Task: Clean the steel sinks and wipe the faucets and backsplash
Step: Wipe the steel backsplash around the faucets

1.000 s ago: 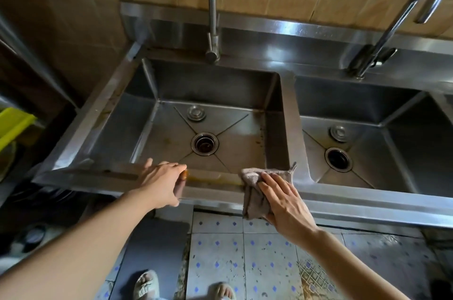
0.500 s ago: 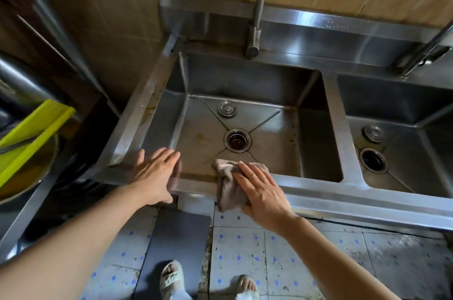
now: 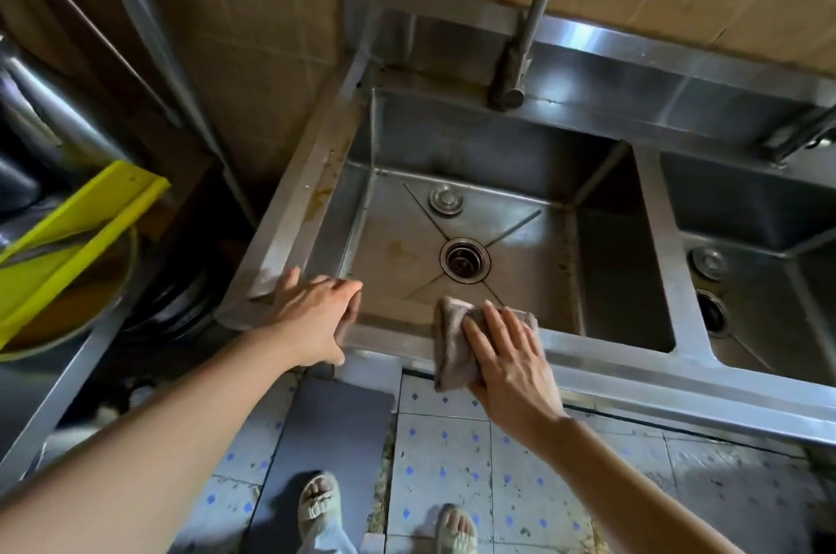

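Head view shows the right hand (image 3: 511, 365) pressing a cloth (image 3: 454, 343) flat on the front rim of the left sink (image 3: 601, 282), fingers straight, while the left hand (image 3: 316, 316) rests open on the rim beside it. Brown stains remain on the sink floor and left rim, so I think cleaning is just starting. The faucet (image 3: 534, 17), backsplash (image 3: 633, 73) and right sink (image 3: 769, 209) look untouched.

Two steel sink basins (image 3: 475, 173) (image 3: 751, 209). Two faucets (image 3: 529, 24) (image 3: 800, 137), the second only partly visible. One cloth (image 3: 452, 345). Two hands (image 3: 316, 318) (image 3: 511, 363). Two sandalled feet (image 3: 319, 503) (image 3: 457, 528).
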{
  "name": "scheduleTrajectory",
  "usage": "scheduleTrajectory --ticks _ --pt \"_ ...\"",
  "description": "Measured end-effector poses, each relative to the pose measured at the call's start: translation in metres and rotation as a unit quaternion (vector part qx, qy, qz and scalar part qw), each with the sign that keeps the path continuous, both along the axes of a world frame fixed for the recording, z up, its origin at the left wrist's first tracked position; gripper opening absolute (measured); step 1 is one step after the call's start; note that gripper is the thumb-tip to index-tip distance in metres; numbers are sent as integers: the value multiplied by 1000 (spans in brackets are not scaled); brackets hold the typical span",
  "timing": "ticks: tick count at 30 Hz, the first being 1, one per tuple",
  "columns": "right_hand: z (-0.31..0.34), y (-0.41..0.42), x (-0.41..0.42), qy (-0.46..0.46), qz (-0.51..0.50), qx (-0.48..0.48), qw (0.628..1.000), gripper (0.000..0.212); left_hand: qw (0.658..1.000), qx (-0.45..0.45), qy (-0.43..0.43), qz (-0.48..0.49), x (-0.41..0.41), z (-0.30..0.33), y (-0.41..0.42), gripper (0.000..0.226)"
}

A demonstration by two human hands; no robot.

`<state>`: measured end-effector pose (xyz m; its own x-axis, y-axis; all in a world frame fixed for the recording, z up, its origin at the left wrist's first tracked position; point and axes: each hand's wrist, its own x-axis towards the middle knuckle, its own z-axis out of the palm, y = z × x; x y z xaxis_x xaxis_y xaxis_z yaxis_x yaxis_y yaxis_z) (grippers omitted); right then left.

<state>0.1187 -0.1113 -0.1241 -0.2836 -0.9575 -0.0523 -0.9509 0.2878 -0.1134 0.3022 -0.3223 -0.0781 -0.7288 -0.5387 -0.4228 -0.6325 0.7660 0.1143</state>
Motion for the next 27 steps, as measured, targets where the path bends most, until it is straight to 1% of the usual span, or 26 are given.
scheduleTrajectory --ticks 2,3,4,6,7,9,13,16,19,22,24,27 --pt "1 -31 29 -6 23 -14 1000 69 999 31 8 -4 8 4 -5 101" --pt "1 -45 41 -8 34 -19 999 67 999 46 22 4 14 6 -9 109" --pt "1 -59 53 -11 44 -24 999 66 997 60 44 21 21 9 -15 112" --pt "2 -85 75 -18 58 -27 998 66 990 70 99 70 38 13 -30 107" --pt "3 -98 86 -23 64 -26 997 67 987 59 120 91 46 15 -38 101" --pt "2 -121 107 -36 77 -25 996 70 980 38 150 125 61 17 -50 89" --pt "7 -161 144 -60 94 -7 994 79 962 42 188 195 92 13 -68 70" --pt "9 -169 152 -84 83 -18 993 79 956 60 177 227 111 8 -77 67" --pt "13 -165 161 -80 47 -19 995 75 952 83 183 229 120 4 -87 64" --pt "13 -167 180 -74 16 26 997 81 944 89 207 241 121 0 -98 60" --pt "16 -177 186 -77 9 41 996 89 938 96 216 253 117 -1 -106 58" --pt "21 -201 179 -151 -16 72 986 98 931 103 231 264 110 -3 -121 56"
